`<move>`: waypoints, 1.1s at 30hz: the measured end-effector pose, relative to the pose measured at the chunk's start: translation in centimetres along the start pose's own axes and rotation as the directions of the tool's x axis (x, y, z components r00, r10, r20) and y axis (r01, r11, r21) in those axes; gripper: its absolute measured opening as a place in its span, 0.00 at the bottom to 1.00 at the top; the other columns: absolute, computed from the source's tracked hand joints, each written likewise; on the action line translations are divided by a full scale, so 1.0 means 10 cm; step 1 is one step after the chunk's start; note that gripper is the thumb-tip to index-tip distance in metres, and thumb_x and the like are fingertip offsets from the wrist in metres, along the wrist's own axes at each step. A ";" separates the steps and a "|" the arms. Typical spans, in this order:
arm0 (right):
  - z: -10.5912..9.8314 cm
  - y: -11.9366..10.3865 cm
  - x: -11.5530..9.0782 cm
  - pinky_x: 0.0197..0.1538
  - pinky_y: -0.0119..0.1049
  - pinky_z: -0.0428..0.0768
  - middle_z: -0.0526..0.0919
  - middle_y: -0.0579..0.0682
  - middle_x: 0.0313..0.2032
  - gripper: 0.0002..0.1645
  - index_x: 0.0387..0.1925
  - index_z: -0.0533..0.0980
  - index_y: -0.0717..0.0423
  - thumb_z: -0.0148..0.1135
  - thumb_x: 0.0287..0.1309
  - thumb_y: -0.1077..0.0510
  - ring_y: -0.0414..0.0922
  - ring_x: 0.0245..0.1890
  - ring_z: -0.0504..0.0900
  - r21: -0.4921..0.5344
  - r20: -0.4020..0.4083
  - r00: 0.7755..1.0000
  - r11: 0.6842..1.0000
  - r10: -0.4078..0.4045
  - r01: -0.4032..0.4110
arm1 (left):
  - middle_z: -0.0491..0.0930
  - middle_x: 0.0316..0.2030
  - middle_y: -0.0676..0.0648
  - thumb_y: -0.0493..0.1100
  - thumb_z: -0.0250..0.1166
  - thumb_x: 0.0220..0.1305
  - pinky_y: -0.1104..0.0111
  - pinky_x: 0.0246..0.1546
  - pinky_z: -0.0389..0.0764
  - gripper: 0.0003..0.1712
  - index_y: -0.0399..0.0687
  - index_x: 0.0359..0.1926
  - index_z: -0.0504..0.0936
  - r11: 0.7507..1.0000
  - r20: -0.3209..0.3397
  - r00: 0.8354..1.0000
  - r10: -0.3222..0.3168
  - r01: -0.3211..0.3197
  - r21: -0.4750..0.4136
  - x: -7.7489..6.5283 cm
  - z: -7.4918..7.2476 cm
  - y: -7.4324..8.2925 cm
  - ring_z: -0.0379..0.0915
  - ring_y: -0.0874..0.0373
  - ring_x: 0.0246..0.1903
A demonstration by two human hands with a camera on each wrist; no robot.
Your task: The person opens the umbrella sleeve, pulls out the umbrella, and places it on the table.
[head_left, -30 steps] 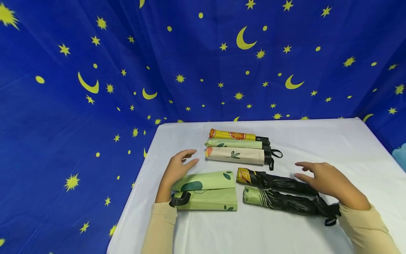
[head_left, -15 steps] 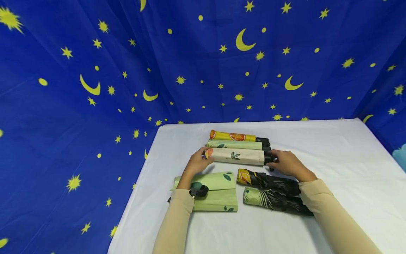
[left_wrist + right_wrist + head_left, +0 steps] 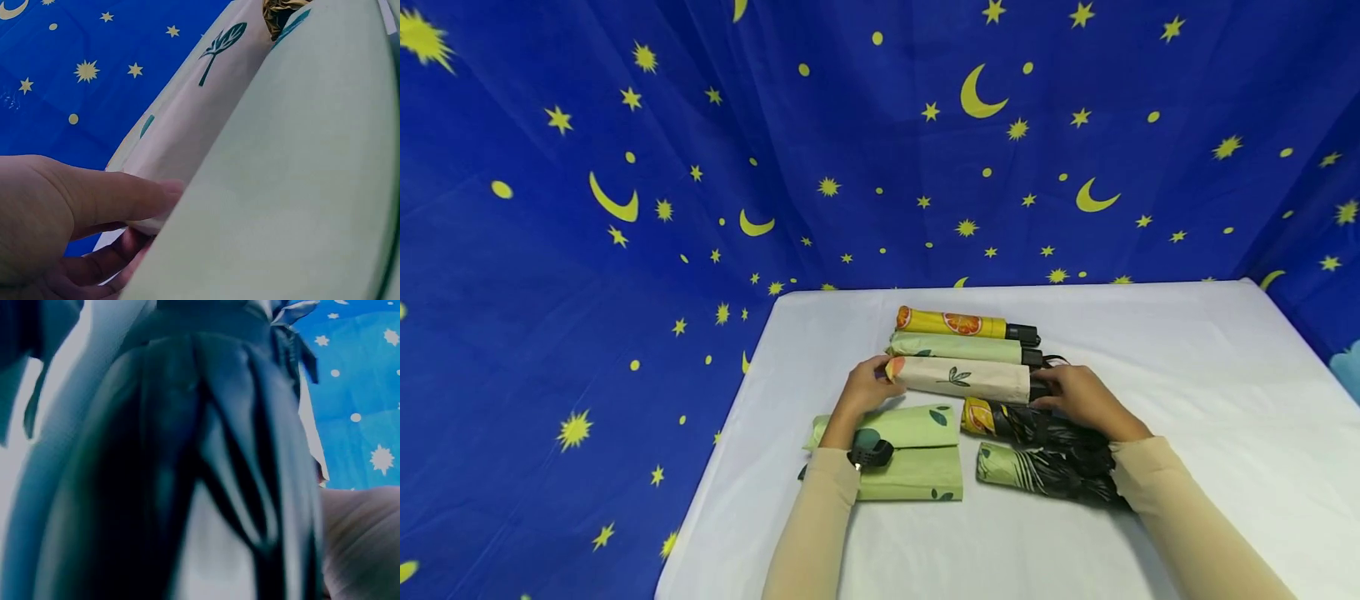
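Observation:
A folded beige umbrella (image 3: 958,377) with a leaf print lies between both hands in the head view. The left hand (image 3: 865,388) grips its orange-tipped left end; in the left wrist view the thumb (image 3: 134,197) presses on the cloth, fingers beneath. At the other end the right hand (image 3: 1078,398) holds the black handle, its fingertips partly hidden. The right wrist view is mostly filled by blurred black folded cloth (image 3: 206,425), with only a bit of the hand (image 3: 362,537) at the edge. Just behind lies a pale green umbrella (image 3: 958,345), then a yellow one with orange slices (image 3: 951,322).
Two light green umbrella sleeves (image 3: 913,475) lie under and beside the left forearm. Two black-wrapped umbrellas, one with a yellow end (image 3: 977,415) and one with a green end (image 3: 1000,464), lie by the right forearm. A blue star-printed curtain (image 3: 880,150) stands behind the white table (image 3: 1217,350).
Both hands have come inward from the sides and taken hold of the beige umbrella's ends. It has since shifted slightly toward the person, away from the pale green one.

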State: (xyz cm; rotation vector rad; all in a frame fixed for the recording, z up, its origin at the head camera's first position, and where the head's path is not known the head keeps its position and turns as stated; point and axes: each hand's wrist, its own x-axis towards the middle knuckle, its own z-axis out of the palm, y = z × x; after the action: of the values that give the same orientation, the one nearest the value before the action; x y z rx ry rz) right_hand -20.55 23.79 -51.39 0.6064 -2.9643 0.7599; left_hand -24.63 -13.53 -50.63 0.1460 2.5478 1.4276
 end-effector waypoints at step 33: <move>-0.59 -0.84 -0.88 0.43 0.39 0.86 0.85 0.56 0.51 0.27 0.70 0.68 0.57 0.58 0.73 0.65 0.48 0.45 0.86 0.720 -0.096 0.993 0.694 0.073 0.018 | 0.70 0.60 0.36 0.30 0.69 0.66 0.67 0.44 0.84 0.38 0.42 0.74 0.66 0.716 0.046 0.879 0.474 -0.355 -0.601 -1.03 -0.38 0.25 0.76 0.52 0.50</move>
State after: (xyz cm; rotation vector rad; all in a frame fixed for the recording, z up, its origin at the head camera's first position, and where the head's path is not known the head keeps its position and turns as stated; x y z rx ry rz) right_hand -9.73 22.93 -43.34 0.4892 -2.4717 1.9229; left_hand -15.60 -17.34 -45.13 0.7602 1.8701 2.1636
